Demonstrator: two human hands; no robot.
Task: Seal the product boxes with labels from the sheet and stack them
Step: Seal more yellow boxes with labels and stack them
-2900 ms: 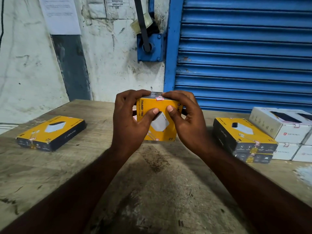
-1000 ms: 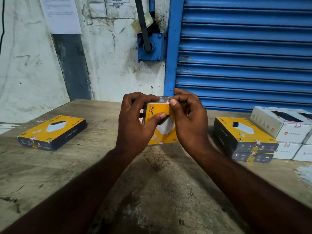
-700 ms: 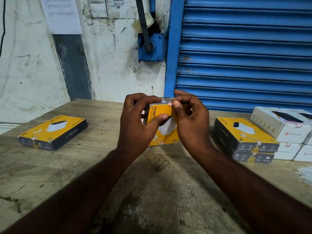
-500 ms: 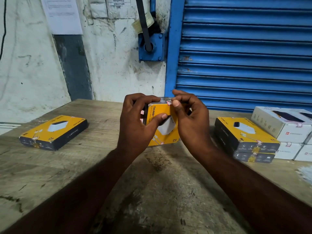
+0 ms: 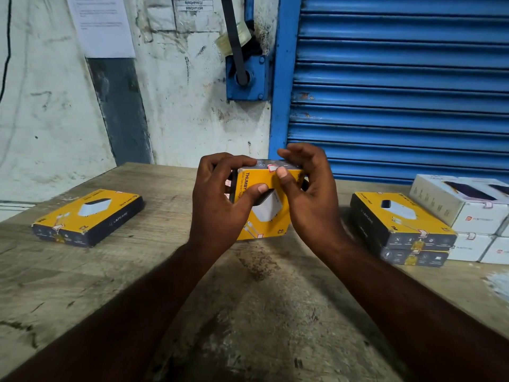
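Note:
A yellow and black product box (image 5: 265,213) stands on edge above the middle of the wooden table (image 5: 248,312), its yellow face towards me. My left hand (image 5: 220,205) grips its left side, thumb across the front. My right hand (image 5: 311,199) holds the right side, and its thumb presses a small red and white label (image 5: 272,168) at the box's top front edge. A single matching box (image 5: 88,216) lies flat at the left. Two more (image 5: 399,227) lie stacked at the right. The label sheet is not in view.
White product boxes (image 5: 468,213) are piled at the far right, next to the yellow stack. A blue roller shutter (image 5: 399,86) and a stained white wall (image 5: 176,106) stand right behind the table's far edge.
The box has stayed upright between both hands. My right thumb has shifted from the front face up to the label on the top edge, and my right fingers have lifted and spread.

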